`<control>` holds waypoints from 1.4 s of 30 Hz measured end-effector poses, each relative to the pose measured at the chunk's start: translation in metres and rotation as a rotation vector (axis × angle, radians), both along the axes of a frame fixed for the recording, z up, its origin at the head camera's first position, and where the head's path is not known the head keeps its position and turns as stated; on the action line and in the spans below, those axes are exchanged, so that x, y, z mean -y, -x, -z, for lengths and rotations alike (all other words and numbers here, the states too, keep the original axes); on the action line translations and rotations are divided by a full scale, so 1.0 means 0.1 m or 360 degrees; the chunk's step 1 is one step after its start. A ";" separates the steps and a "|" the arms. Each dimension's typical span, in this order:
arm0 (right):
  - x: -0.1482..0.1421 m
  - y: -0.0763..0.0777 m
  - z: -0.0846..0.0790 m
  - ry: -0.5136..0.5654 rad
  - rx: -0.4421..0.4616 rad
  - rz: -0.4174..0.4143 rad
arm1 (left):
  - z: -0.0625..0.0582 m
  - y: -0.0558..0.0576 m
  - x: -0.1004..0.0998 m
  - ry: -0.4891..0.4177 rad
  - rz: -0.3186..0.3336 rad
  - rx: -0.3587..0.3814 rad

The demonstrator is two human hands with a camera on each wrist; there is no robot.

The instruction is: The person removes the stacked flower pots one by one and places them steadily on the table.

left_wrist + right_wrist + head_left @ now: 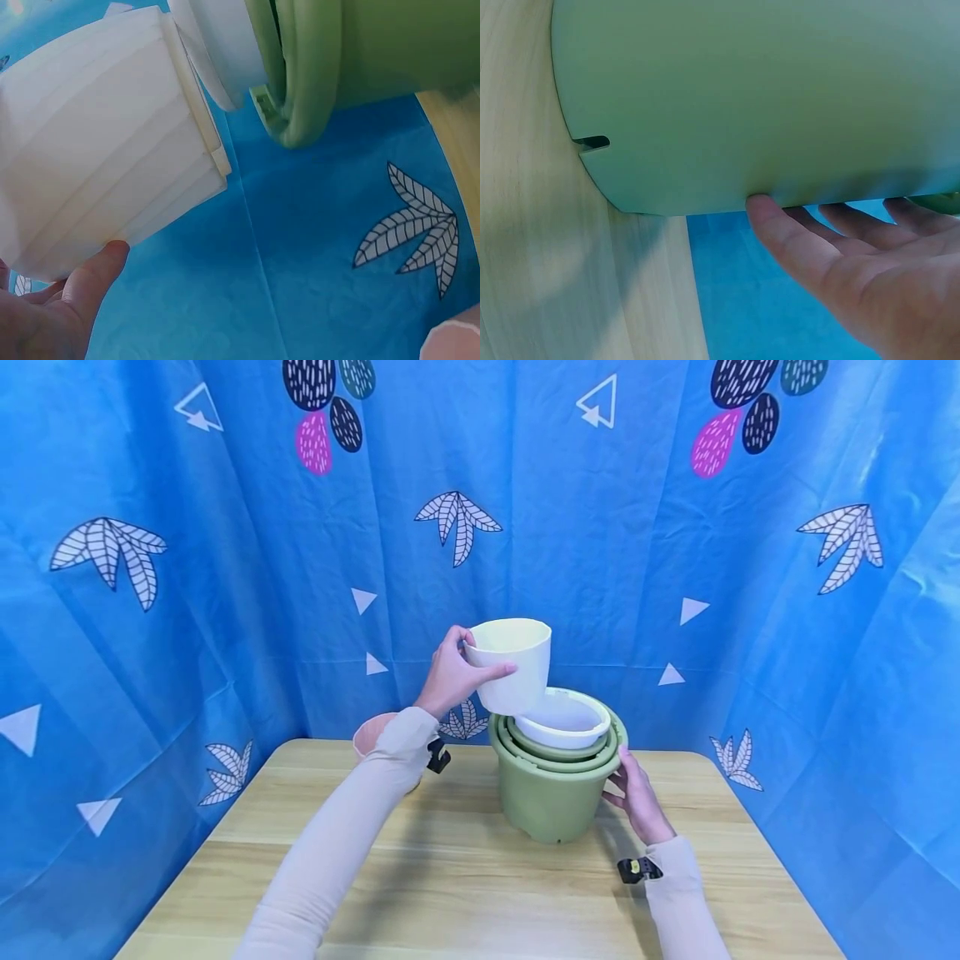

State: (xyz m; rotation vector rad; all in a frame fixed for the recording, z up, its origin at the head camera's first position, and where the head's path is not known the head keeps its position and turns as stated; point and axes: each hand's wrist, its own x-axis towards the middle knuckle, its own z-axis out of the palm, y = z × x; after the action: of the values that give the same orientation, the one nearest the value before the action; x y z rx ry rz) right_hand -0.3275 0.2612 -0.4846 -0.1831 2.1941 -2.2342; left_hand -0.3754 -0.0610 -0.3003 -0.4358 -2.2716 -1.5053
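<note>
My left hand (459, 672) grips a cream flower pot (517, 672) by its side, thumb on the outside and fingers at the rim. The pot is tilted and held above the left part of a nested stack. In that stack, a white pot (581, 739) sits innermost, inside green pots, the largest being a green pot (547, 806) standing upright on the table. My right hand (637, 797) rests against the right side of this large pot, near its rim. In the right wrist view, extended fingers (787, 232) touch the green wall.
A pink pot (371, 735) stands at the back left of the wooden table (465, 893), partly hidden behind my left forearm. Blue patterned curtain (570, 552) surrounds the table at the back and both sides.
</note>
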 end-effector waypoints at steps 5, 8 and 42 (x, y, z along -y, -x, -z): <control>0.00 -0.01 -0.01 -0.0021 -0.0012 -0.0027 | 0.04 0.02 0.12 -0.0011 -0.0048 0.0006; 0.00 -0.02 -0.01 -0.0029 -0.0005 -0.0024 | 0.06 0.02 0.18 -0.0021 -0.0074 0.0006; 0.00 -0.01 0.01 -0.0025 -0.0008 -0.0021 | 0.50 0.01 0.72 -0.0055 -0.0260 0.0202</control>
State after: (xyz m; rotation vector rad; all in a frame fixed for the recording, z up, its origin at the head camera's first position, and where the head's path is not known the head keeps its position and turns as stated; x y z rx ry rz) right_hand -0.3264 0.2615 -0.4858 -0.2029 2.2052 -2.2120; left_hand -0.3763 -0.1328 -0.3506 -0.1439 -2.3100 -1.5253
